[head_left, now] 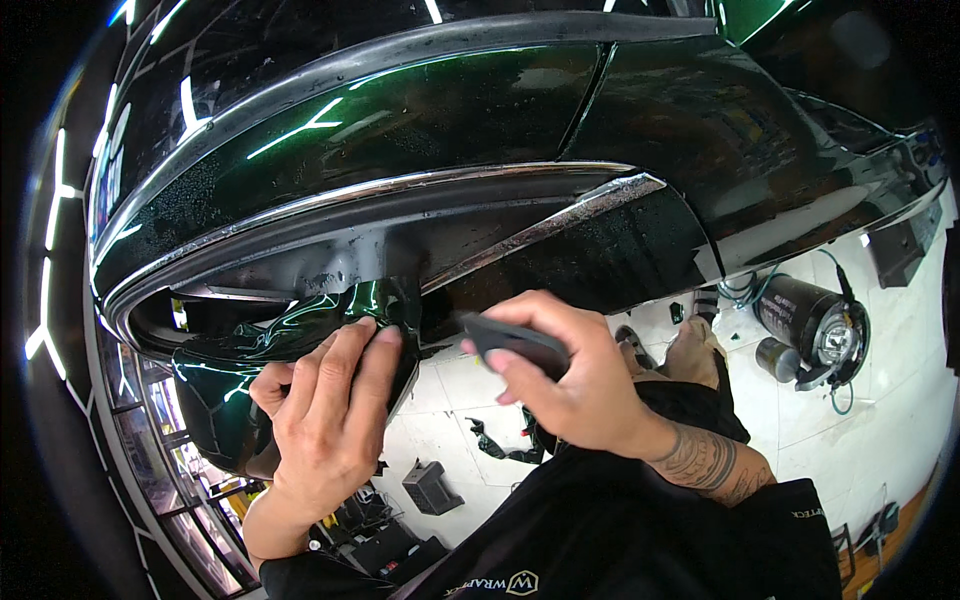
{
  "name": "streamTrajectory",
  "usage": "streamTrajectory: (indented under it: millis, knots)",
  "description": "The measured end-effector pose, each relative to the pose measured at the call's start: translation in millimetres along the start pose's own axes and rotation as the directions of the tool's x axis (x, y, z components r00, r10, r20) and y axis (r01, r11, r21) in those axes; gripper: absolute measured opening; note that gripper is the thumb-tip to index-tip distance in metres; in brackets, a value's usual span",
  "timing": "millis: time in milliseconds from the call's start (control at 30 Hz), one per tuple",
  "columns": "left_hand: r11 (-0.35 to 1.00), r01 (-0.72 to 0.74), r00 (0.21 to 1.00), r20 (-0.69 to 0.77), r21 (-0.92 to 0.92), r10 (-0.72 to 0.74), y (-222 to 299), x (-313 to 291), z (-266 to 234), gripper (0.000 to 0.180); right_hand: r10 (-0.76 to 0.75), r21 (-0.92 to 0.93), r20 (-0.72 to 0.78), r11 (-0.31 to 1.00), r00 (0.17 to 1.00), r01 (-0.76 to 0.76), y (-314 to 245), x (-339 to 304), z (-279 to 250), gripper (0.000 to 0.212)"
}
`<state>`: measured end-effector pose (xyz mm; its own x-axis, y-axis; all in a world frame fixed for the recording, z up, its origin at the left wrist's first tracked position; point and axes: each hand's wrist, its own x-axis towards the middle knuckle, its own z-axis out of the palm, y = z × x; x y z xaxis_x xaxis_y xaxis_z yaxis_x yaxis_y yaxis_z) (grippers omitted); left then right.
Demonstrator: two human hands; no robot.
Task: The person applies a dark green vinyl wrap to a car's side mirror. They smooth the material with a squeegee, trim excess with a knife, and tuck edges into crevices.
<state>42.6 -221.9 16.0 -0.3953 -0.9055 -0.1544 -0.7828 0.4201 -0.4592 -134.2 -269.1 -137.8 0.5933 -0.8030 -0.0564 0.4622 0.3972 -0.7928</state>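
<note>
My left hand (335, 410) presses its bunched fingers on glossy dark green film (290, 325), which lies wrinkled over the car's side mirror (215, 415). The fingertips sit at the film's edge, near the mirror's base (365, 258); the thumb is mostly hidden. To the right, my right hand (570, 370) grips a flat, dark squeegee (515, 345) between thumb and fingers. Its tip points left toward the left hand and stands apart from the film.
The car's dark green side (450, 110) spans the top, with chrome trim (560, 168) and water drops. On the tiled floor (800, 450) stand a black cylindrical machine with a hose (800, 310) and a dark box (432, 487). Someone's legs (695, 350) show at the right.
</note>
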Motion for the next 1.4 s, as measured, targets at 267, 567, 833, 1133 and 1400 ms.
streamTrajectory:
  millis: [267, 567, 833, 1133, 1400]
  knots:
    - [0.984, 0.175, 0.982, -0.071, -0.012, -0.175, 13, 0, 7, 0.032, -0.283, -0.160, 0.019, 0.946, 0.959, 0.282, 9, 22, 19, 0.020]
    - [0.938, 0.345, 0.918, -0.193, -0.039, -0.346, 26, 11, 21, 0.019, -0.038, -0.036, 0.047, 0.999, 0.998, 0.040, 8, 21, 4, 0.021]
    - [0.947, 0.314, 0.935, -0.154, -0.063, -0.320, 20, -1, 17, 0.036, -0.669, -0.453, -0.029, 0.671, 0.743, 0.587, -73, 29, -47, 0.039]
    - [0.948, 0.317, 0.937, -0.148, -0.026, -0.318, 20, 6, 7, 0.037, -0.697, -0.770, -0.101, 0.507, 0.710, 0.388, -168, 123, -49, 0.045]
    - [0.966, 0.258, 0.953, -0.163, -0.008, -0.255, 3, 10, 5, 0.030, -0.491, -0.965, -0.079, 0.255, 0.868, 0.056, -177, 241, -130, 0.053]
